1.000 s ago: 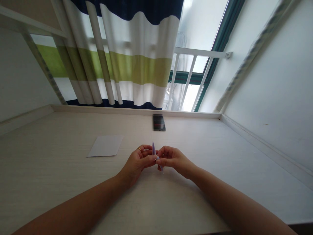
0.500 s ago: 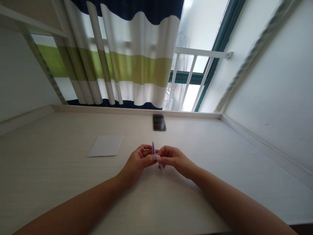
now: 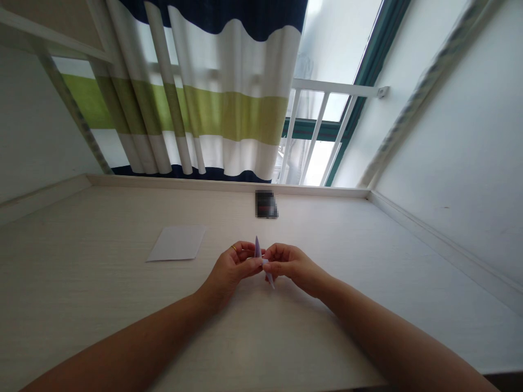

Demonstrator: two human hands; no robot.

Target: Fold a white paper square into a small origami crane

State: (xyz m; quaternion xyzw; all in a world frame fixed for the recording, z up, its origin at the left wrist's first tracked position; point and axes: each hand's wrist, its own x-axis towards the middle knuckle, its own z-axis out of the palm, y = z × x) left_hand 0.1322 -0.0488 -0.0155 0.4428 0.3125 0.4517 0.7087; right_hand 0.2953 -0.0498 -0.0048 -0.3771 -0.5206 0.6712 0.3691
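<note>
Both hands meet over the middle of the pale table, pinching one small piece of folded paper [image 3: 257,247]. Its pale purple upper point sticks up between the hands, and a whitish lower tip slants down below the right fingers. My left hand [image 3: 236,264], with a ring on one finger, is closed on the paper's left side, thumb in front. My right hand [image 3: 292,267] grips the middle from the right between thumb and fingers. Fingers hide the central folds. Left of the hands, a flat white sheet of paper [image 3: 176,243] lies on the table.
A small dark object [image 3: 265,204], blurred by pixels, lies near the back of the table [image 3: 102,305]. A raised ledge [image 3: 229,187] runs along the back edge. Behind it hang a striped curtain [image 3: 241,114] and a white railing [image 3: 327,86] before a window.
The folded paper shifts very slightly between the fingers. Both hands keep their grip in nearly the same place; the sheet and dark object stay put.
</note>
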